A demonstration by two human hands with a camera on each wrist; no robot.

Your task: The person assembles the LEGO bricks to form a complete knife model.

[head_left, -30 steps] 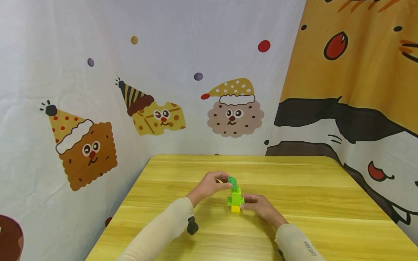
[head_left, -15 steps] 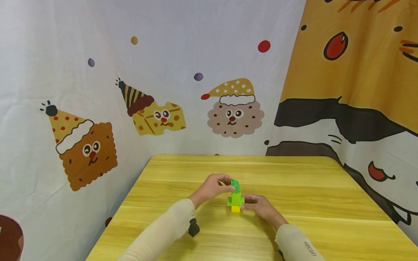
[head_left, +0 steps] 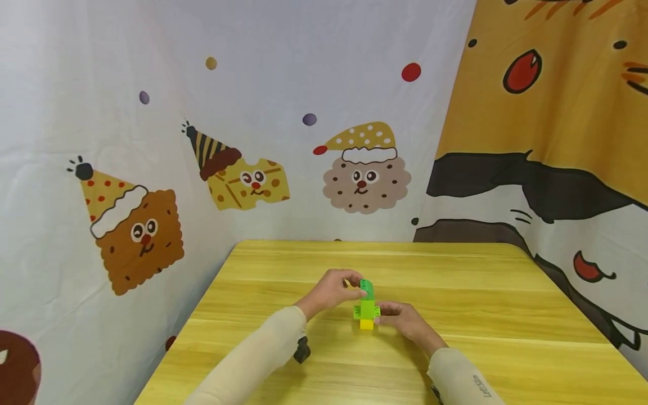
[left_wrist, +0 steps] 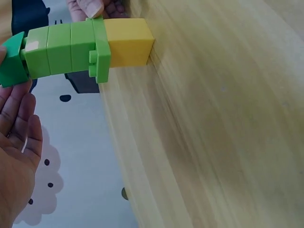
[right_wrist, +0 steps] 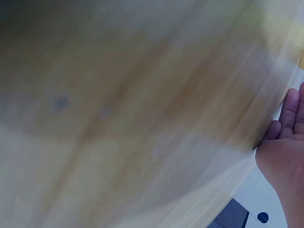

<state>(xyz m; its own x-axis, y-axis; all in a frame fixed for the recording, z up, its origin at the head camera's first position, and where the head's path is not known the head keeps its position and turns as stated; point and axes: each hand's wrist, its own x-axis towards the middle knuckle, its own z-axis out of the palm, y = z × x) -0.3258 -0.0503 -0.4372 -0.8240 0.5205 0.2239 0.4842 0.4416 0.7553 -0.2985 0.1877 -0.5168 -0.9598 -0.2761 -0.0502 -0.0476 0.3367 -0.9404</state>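
Observation:
A small tower of toy building bricks stands upright on the table. Its yellow block [head_left: 367, 324] is at the bottom, under a light green plate [left_wrist: 102, 64] that juts out on both sides. Light green bricks [left_wrist: 59, 43] rise above that. At the top, my left hand [head_left: 331, 291] pinches a dark green brick [left_wrist: 13, 64] with a sloped face. The left wrist view shows a narrow gap with a stud between it and the brick below. My right hand [head_left: 402, 319] pinches the right end of the plate, low on the tower. The right wrist view hides the tower.
The wood-grain table [head_left: 455, 275] extends all round the tower. Behind it hangs a white cloth [head_left: 283, 84] printed with cartoon snacks. A black wrist device [head_left: 302, 350] hangs under the left sleeve.
My left hand has come down and slightly right, lowering the dark green brick from a tilted position onto the tower's top. The right hand keeps its grip on the plate.

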